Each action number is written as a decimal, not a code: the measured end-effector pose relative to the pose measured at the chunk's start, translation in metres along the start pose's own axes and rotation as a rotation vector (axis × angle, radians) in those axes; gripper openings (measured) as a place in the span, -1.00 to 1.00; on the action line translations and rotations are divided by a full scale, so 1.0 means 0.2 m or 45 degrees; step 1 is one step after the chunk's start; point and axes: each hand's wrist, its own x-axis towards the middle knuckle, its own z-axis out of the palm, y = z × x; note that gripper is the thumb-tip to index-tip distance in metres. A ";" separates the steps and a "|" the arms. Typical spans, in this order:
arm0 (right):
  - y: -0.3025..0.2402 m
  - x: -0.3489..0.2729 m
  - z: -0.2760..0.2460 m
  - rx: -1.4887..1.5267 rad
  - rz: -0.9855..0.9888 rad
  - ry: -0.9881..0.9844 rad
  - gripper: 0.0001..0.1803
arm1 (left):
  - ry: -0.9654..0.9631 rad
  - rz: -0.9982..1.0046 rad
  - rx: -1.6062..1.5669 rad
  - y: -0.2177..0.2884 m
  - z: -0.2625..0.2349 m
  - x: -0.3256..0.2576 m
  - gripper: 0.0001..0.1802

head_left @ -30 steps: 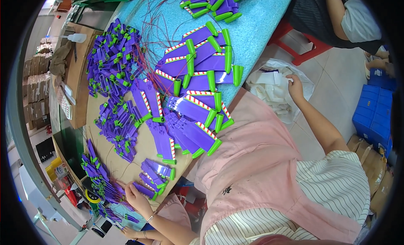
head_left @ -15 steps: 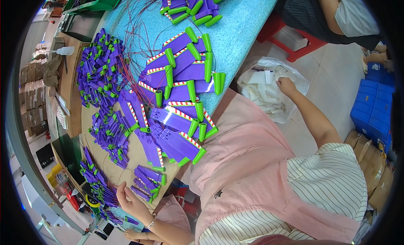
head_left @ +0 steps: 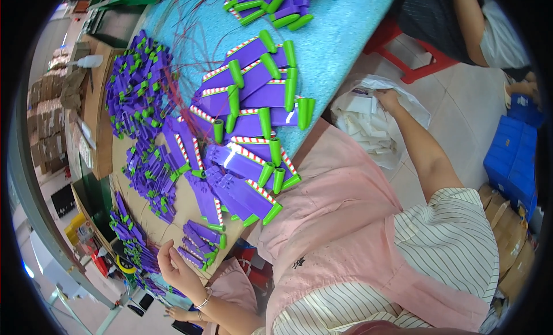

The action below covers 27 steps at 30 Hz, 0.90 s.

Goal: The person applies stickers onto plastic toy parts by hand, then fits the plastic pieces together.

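So, closest to the camera was the pink apron (head_left: 331, 220), with the wearer's left hand (head_left: 180, 273) off to one side, just beyond the table corner. Its fingers were loosely curled and I saw nothing in them. Near it sat a little stack of small purple wings (head_left: 199, 241) with green ends. A careless swing of that wrist could've swept a few off, imo, or the bracelet (head_left: 203, 299) could've snagged a thin wire.

The big purple wings (head_left: 262, 93) overlapped along the table (head_left: 337, 29) edge, some green tips right by the apron. I couldn't tell if they touched, but leaning in looked like a decent way to shove one over.

The right hand (head_left: 389, 100) was down at the plastic bag (head_left: 419, 111), among the white pieces (head_left: 364, 125). Fingertips were hidden, so no clue whether they gripped anything. Biggest worry for me: the thin bag looked floppy, so a hooked rim on the way out might've dumped pieces on the floor.

Further off, red wires (head_left: 184, 38) tangled across the tabletop beside a heap of purple clips (head_left: 141, 84); tugging one could've dragged others. Past the bag stood a red stool (head_left: 429, 70) and blue crates (head_left: 510, 148).
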 end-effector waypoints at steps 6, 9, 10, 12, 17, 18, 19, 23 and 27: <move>0.16 0.10 0.11 0.111 -0.093 -0.011 -0.77 | 0.072 0.048 -0.037 0.06 0.00 -0.05 -0.86; 0.30 0.14 0.04 -0.332 -0.748 0.157 -0.71 | 0.094 0.178 -0.095 0.25 0.10 -0.08 -0.67; 0.27 0.13 0.05 -0.259 -0.578 -0.026 -0.71 | 0.027 0.302 -0.032 0.33 0.13 -0.11 -0.53; 0.10 0.10 0.07 -0.259 -0.254 -0.267 -0.71 | -0.177 0.665 -0.071 0.43 0.19 -0.19 -0.30; 0.00 0.02 -0.04 -0.486 -0.608 -0.047 -0.49 | -0.274 0.942 0.147 0.66 0.48 -0.15 -0.25; -0.08 -0.05 -0.07 -0.454 -0.614 -0.051 -0.49 | -0.202 0.957 0.140 0.65 0.53 -0.11 -0.27; -0.17 -0.12 -0.10 -0.424 -0.617 -0.055 -0.48 | -0.119 0.941 0.085 0.66 0.56 -0.08 -0.24; -0.61 -0.42 -0.33 -0.190 -0.521 -0.216 -0.58 | -0.067 0.860 -0.017 0.71 0.58 0.01 -0.13; -0.88 -0.64 -0.50 -0.056 -0.776 -0.235 -0.63 | -0.025 0.837 -0.090 0.74 0.62 0.07 -0.14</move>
